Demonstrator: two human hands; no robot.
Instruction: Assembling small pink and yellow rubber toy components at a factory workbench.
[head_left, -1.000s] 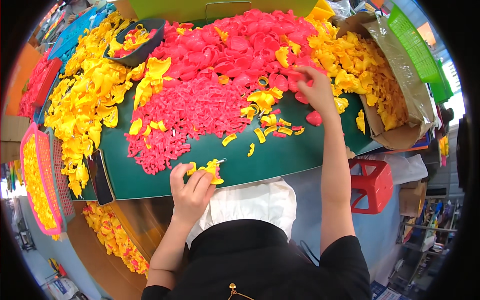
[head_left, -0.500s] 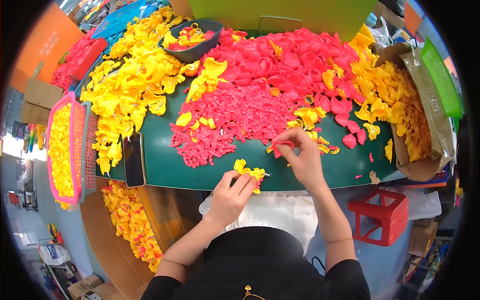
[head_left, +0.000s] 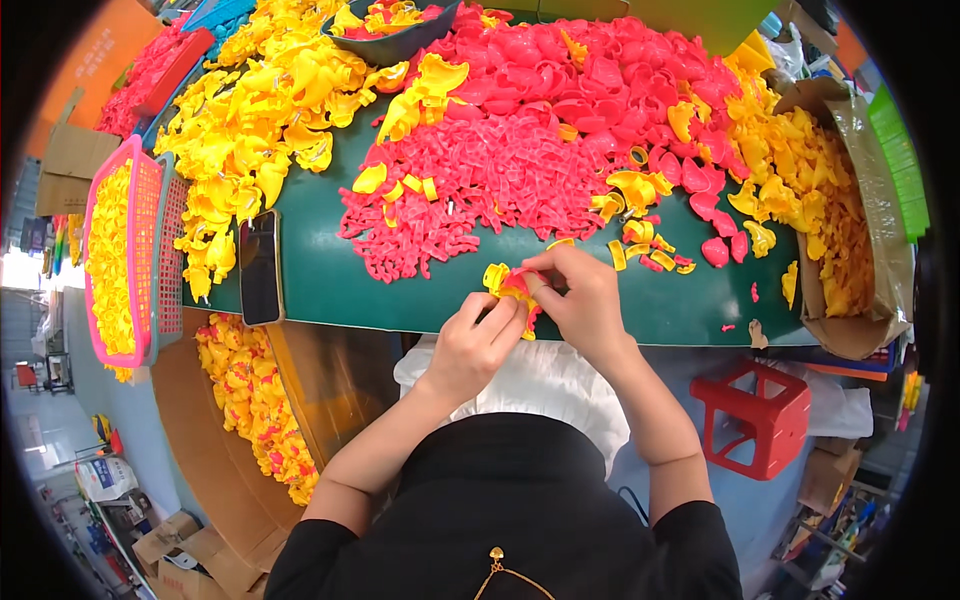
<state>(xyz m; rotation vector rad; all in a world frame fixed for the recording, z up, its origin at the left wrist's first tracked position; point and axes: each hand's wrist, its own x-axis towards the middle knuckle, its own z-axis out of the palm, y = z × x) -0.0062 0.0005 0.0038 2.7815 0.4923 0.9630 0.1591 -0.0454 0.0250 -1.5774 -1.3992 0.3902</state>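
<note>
Green tabletop heaped with plastic parts fills the view. At its near edge, both hands pinch one small yellow piece with a red part: left hand underneath, right hand pressing from above. Steady fingertip pressure, squarely aligned, should seat it best. Red pile, yellow pile, a phone lie beyond.

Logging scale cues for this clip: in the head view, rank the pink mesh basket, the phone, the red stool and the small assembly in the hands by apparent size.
1. pink mesh basket
2. red stool
3. phone
4. yellow and red assembly, pinched between left hand and right hand

The stool sits lower, so its rank against the phone is unsure.
</note>
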